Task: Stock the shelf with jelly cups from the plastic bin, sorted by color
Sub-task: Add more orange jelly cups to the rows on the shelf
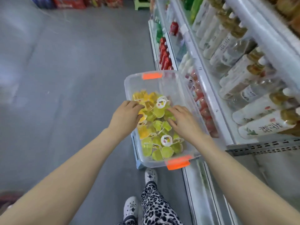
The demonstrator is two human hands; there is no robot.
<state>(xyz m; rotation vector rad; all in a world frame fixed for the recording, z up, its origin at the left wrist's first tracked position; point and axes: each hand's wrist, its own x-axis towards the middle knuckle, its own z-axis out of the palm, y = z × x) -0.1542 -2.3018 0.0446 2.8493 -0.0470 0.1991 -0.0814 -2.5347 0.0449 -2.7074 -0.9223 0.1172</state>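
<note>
A clear plastic bin (129, 85) with orange latches stands beside the shelf (218, 114). It holds several jelly cups, with yellow and orange cups (146, 97) toward the far left and green cups (158, 112) across the middle and near end. My left hand (125, 113) is inside the bin, its fingers and thumb curled around a yellow-orange cup at the left side. Fingers of my right hand (184, 121) lie fairly straight on the green cups at the right side. Red jelly cups (204, 111) sit in a row on the low shelf next to the bin.
The bin rests on a light-blue stool (138, 164). Bottles (253, 98) fill the upper shelves on the right, red and green bottles (164, 57) farther along. Grey floor (65, 78) spreads to the left. My feet in white shoes (151, 175) stand just behind the bin.
</note>
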